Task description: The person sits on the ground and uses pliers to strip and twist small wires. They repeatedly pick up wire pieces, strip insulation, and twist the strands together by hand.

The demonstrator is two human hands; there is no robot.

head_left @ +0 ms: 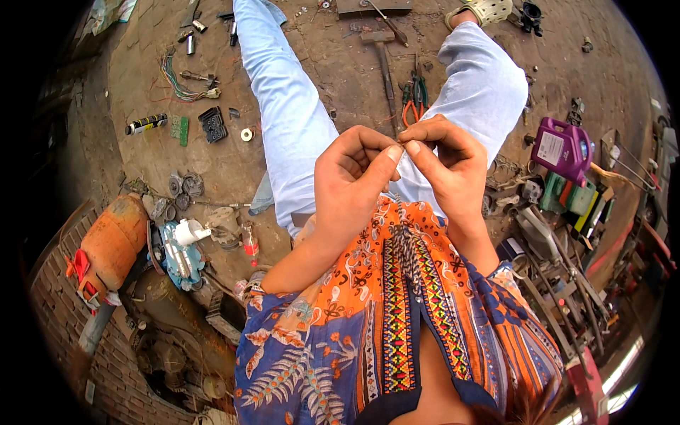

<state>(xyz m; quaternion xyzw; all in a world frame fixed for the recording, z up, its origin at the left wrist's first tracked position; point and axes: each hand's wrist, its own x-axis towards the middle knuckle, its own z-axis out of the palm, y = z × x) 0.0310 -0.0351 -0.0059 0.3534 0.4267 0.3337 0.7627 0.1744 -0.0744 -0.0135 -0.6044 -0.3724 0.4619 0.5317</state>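
My left hand (352, 172) and my right hand (451, 168) meet above my lap, thumb and forefinger of each pinched together. Their fingertips almost touch around something thin and tiny that I cannot make out. The other fingers of both hands are curled in. Just below them, a dark and white braided cord (407, 255) lies down the front of my patterned shirt (347, 297). Beyond the hands, on the ground between my legs, are a hammer (383, 67) and pliers with red and dark handles (415, 95).
A screwdriver (388, 25) lies at the far side. On the left are a wire bundle (177, 81), a black socket case (212, 125), a tape roll (246, 134) and an orange gas cylinder (117, 237). A purple jug (562, 151) stands right, near scattered metal parts.
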